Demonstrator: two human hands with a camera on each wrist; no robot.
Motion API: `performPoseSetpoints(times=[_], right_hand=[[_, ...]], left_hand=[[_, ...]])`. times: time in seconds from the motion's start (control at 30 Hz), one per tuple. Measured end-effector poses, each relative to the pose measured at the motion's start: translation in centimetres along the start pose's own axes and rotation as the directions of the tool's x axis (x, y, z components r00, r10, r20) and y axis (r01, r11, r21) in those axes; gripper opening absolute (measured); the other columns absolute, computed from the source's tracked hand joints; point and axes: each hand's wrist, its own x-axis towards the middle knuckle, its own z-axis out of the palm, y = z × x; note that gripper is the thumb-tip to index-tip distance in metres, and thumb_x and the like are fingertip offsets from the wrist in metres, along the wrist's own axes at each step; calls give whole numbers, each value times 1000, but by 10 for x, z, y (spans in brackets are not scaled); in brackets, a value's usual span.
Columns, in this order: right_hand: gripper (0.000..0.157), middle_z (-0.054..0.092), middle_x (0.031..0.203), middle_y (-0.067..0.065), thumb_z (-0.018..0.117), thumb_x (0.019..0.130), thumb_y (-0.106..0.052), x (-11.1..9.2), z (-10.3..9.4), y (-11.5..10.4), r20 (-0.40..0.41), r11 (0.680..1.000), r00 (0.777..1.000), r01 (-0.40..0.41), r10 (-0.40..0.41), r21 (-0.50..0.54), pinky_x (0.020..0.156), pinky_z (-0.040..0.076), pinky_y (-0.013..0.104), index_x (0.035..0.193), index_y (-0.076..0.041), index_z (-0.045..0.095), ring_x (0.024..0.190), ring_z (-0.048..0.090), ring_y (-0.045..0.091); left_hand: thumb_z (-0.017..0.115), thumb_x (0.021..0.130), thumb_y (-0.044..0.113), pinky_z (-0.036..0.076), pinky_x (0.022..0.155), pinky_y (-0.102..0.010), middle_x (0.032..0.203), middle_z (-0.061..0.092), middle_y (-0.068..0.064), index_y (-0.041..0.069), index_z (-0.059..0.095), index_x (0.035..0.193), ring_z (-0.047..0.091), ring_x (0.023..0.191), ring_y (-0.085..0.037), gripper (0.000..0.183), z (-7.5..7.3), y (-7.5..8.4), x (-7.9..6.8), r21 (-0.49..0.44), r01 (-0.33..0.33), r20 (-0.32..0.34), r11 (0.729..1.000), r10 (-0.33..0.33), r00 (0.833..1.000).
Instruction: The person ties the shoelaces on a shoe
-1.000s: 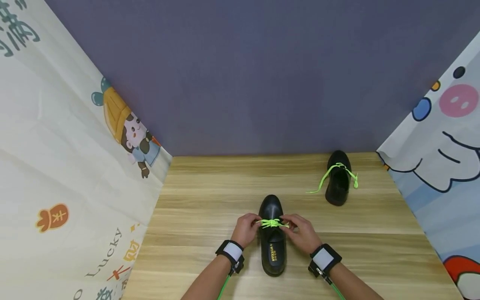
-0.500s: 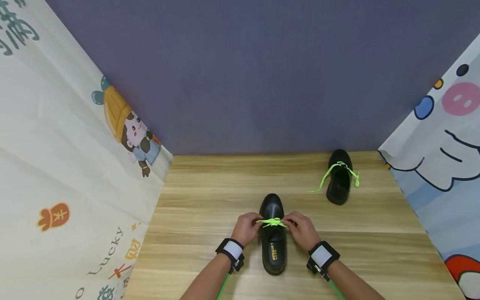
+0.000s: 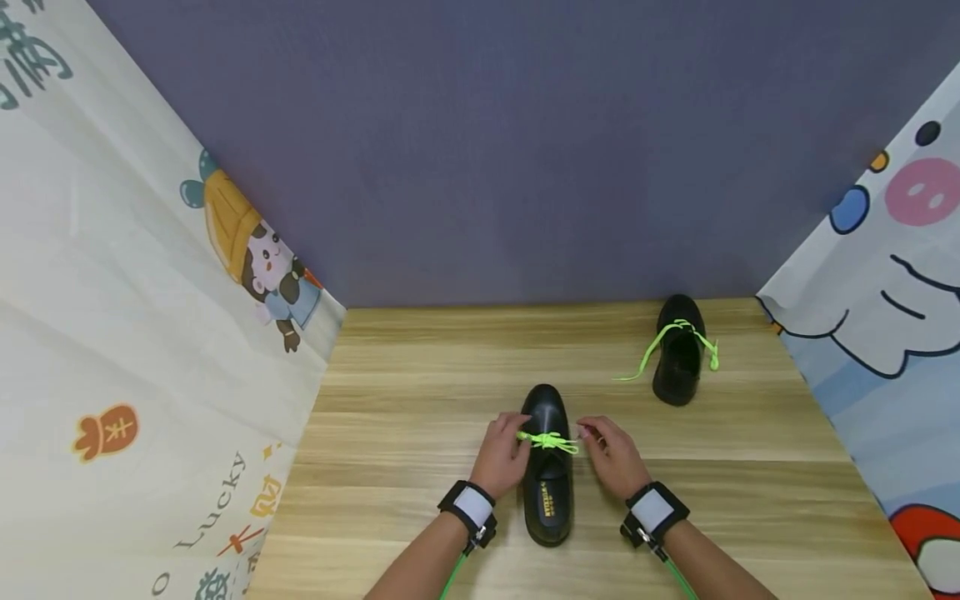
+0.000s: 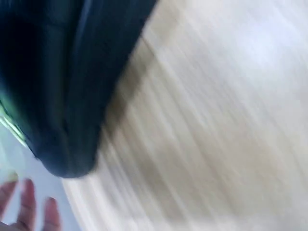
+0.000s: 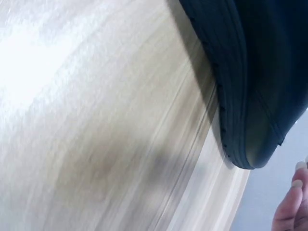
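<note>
One black shoe point(image 3: 550, 408) stands on the worktop point(image 3: 405, 375) between the left hand point(image 3: 498, 457) and right hand point(image 3: 615, 457), toe pointing away, presumably so both hands can reach the green bow point(image 3: 550, 442). Left: fingers spread at one end. Right: thumb and fingertip close together near the other; whether they pinch lace cannot be told. Second shoe point(image 3: 677, 377): well apart, probably to leave working room.

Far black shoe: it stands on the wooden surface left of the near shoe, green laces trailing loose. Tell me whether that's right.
Not quite: the head view shows the far black shoe to the right of the near shoe, not the left. The rest holds: it stands on the wooden surface, its green laces trailing loose.
</note>
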Motion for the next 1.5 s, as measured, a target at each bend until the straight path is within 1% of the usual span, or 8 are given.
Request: performPoseSetpoints(times=[0.17,0.33,0.5,0.77,0.87,1.07,1.3,1.5], right_hand=[[16,67,98,5,63,96,-1,-1,-6,2,7,999,999,-43,43,-7,66,51,27,111,-2,67,83,59,12],[16,65,95,4,63,96,0,-2,-10,6,-2,999,999,-36,36,-18,65,50,26,112,0,67,82,59,13],[17,65,95,4,63,97,-1,-3,-15,10,5,999,999,-43,44,-31,66,50,27,113,-1,66,83,59,13],[16,66,95,8,65,94,2,-2,-15,13,-33,1000,999,4,-4,-15,64,50,27,110,1,67,80,60,12],[18,66,96,7,67,92,5,-4,-14,14,-40,1000,999,10,-11,-9,64,50,26,109,1,67,80,60,12],[17,66,95,6,67,93,3,-6,-15,14,-35,1000,999,-10,10,-7,63,50,25,109,0,67,79,59,10],[16,67,98,6,66,93,4,-7,-17,16,-22,1000,1000,-23,23,-9,63,50,25,109,-2,68,79,60,10],[17,66,96,5,66,92,6,-9,-19,20,-12,1000,1000,-19,19,-12,63,50,25,108,-1,69,80,60,9]], left_hand=[[58,100,41,48,97,-43,142,49,-12,8,54,140,53,120,-31,52,6,25,-5,98,-3,68,995,-3,998],[59,94,60,49,96,-52,152,38,-17,14,45,149,48,128,-41,73,13,47,-10,223,-3,121,975,-25,992],[61,87,70,50,88,-61,157,32,-17,23,41,153,42,132,-53,83,20,61,-16,318,28,157,948,-82,984],[70,83,65,55,73,-63,161,27,-17,28,43,152,39,130,-61,82,31,71,-21,395,77,161,915,-152,975],[72,84,61,56,68,-60,160,28,-18,28,44,151,40,127,-62,80,33,74,-22,415,94,155,905,-172,973],[72,87,47,56,57,-51,160,26,-19,26,47,149,43,125,-61,69,40,76,-23,470,124,145,874,-215,966],[68,88,43,51,45,-41,155,32,-18,28,47,148,48,120,-56,66,43,72,-20,537,106,143,837,-215,966],[69,88,39,48,42,-37,152,36,-17,29,49,146,50,119,-53,63,40,66,-16,518,120,130,847,-217,968]])
